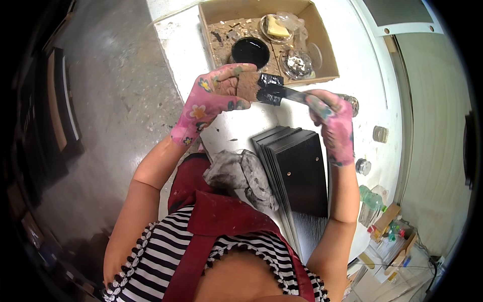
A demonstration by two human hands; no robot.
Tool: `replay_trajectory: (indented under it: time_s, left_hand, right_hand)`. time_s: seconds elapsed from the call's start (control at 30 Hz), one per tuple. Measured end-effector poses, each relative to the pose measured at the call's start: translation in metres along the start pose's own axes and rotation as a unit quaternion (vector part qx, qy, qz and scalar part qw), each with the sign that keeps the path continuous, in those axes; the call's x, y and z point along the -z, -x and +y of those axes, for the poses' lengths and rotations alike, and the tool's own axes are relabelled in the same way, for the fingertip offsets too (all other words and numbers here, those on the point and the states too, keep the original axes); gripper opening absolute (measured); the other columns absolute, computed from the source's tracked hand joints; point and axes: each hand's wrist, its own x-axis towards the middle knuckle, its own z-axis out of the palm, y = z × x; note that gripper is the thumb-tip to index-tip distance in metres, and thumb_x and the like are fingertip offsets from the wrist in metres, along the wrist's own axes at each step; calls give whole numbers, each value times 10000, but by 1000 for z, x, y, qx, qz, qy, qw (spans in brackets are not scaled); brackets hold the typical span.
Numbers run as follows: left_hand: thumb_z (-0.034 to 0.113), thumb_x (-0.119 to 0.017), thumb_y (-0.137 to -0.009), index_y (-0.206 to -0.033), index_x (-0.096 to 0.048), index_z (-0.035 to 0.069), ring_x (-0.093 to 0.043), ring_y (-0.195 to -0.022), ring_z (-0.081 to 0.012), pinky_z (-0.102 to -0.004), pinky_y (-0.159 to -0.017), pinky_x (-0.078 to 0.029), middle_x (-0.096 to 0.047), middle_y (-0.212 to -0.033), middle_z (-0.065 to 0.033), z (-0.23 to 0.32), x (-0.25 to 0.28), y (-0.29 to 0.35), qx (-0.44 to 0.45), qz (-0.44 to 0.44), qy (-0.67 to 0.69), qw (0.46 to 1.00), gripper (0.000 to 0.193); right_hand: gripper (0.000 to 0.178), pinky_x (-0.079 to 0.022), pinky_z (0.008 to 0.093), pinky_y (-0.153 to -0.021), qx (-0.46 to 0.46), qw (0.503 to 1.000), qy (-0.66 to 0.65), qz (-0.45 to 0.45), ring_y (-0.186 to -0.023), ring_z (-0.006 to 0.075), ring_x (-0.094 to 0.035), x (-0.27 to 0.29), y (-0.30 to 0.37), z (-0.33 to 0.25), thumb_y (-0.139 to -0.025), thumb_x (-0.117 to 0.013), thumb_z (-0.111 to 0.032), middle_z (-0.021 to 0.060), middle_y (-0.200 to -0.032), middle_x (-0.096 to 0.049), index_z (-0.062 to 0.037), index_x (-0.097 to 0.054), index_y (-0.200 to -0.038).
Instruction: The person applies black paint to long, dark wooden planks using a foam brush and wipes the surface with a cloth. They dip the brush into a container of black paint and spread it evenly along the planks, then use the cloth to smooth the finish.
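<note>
My left hand, in a pink flowered glove with bare fingertips, grips a small flat brown piece by its left end. The right end of that piece is coated in wet, glossy black. Across this black end lies a dark flat brush. Its handle sits in my right hand, which wears a matching glove and has its fingers wrapped round. A round pot of black liquid stands just beyond my left hand. Below the hands, a stack of black panels rests on the white table.
A shallow cardboard box holds the pot, a yellow sponge and clear plastic dishes. A stained grey cloth lies beside the panels. Small jars and a green plastic bottle stand along the right side.
</note>
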Motion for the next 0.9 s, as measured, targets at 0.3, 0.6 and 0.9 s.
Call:
replay_trajectory:
  time_s: [0.3,0.6,0.9]
  left_hand:
    - [-176,-685,-627,-1267,-529,-42,-628,-1011,-169,-278,-873,-533,-622,-1163,-121,0,2,0,25,22,-5,999,672]
    - [-155,-694,-686,-1270,-532,-25,-634,-968,-150,-262,-846,-548,-609,-1158,-94,-2,2,-1,11,22,-4,1000,620]
    - [-148,-690,-713,-1274,-539,-12,-621,-999,-146,-260,-861,-550,-559,-1197,-61,0,5,5,23,-16,5,1000,597]
  right_hand:
    - [205,-302,189,-464,8,997,-70,35,-518,33,-433,10,-11,6,-826,-706,-179,-21,-620,-553,-8,-702,-940]
    - [148,-396,183,-547,13,999,12,-29,-603,50,-511,-7,2,-12,-859,-659,-116,-9,-721,-621,-2,-699,-945]
    - [137,-412,181,-552,-11,998,35,55,-589,44,-494,4,-14,-10,-852,-662,-123,-18,-683,-605,-16,-710,-923]
